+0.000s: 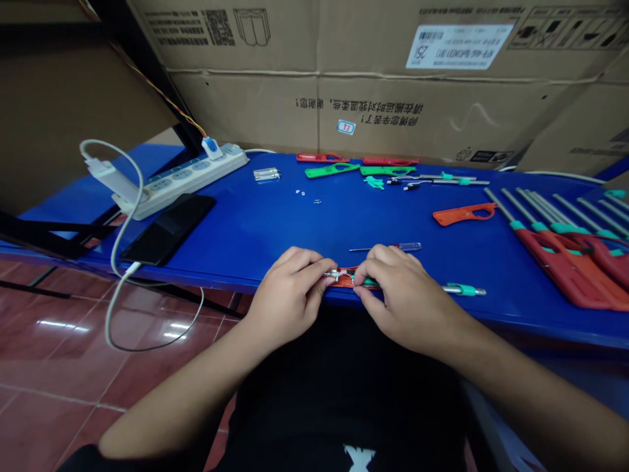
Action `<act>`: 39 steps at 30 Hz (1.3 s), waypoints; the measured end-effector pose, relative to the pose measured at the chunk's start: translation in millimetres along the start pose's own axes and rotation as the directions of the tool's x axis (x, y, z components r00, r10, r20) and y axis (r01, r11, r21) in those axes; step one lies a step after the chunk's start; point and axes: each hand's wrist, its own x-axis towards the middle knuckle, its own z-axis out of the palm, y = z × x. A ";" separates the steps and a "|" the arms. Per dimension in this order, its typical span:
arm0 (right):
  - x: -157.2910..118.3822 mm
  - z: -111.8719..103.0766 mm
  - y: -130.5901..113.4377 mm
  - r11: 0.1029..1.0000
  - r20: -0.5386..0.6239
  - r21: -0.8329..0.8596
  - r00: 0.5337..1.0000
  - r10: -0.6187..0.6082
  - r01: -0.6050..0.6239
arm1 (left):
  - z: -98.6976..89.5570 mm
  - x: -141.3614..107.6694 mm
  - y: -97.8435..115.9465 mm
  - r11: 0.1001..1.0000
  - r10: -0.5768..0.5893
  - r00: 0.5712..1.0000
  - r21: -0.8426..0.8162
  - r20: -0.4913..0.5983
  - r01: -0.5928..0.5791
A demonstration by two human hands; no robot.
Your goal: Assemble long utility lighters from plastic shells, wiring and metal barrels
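Both my hands meet at the table's near edge, pinching a red-orange plastic long-nosed lighter body (pixel 346 281). My left hand (pixel 287 294) grips its metal-fitted end, and my right hand (pixel 405 292) covers most of the rest. A metal tube with a teal collar (pixel 464 290) extends right from it. A small screwdriver with a blue handle (pixel 386 248) lies just beyond my fingers. Farther back lie red and green lighter shells (pixel 331 170), and an orange shell (pixel 464 213) lies to the right. Several assembled red lighters (pixel 565 275) are heaped at the right.
A white power strip (pixel 179 180) and a black smartphone (pixel 167 229) lie at the left of the blue table (pixel 295 223), with a white cable trailing over its edge. Cardboard boxes (pixel 344 78) stand behind it. Small metal parts (pixel 266 174) lie mid-table.
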 end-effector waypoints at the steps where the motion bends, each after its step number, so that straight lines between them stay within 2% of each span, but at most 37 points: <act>1: 0.3 -0.2 1.4 1.000 0.004 0.029 1.000 0.002 -0.002 | 0.1 -0.3 -0.3 1.000 0.001 1.000 0.002 -0.003 -0.001; 6: 2.1 -0.2 7.7 0.986 0.005 0.165 1.000 0.014 -0.015 | -0.7 0.2 0.0 1.000 0.023 1.000 0.009 -0.016 -0.023; 15: 2.4 4.5 11.2 0.972 -0.097 0.234 0.995 0.003 0.020 | -7.4 5.5 8.9 0.998 0.053 0.998 0.025 0.035 -0.054; 39: 0.9 5.5 11.0 0.983 -0.096 0.181 0.995 -0.009 0.026 | -4.2 4.5 10.0 0.998 0.045 0.996 0.033 0.072 -0.048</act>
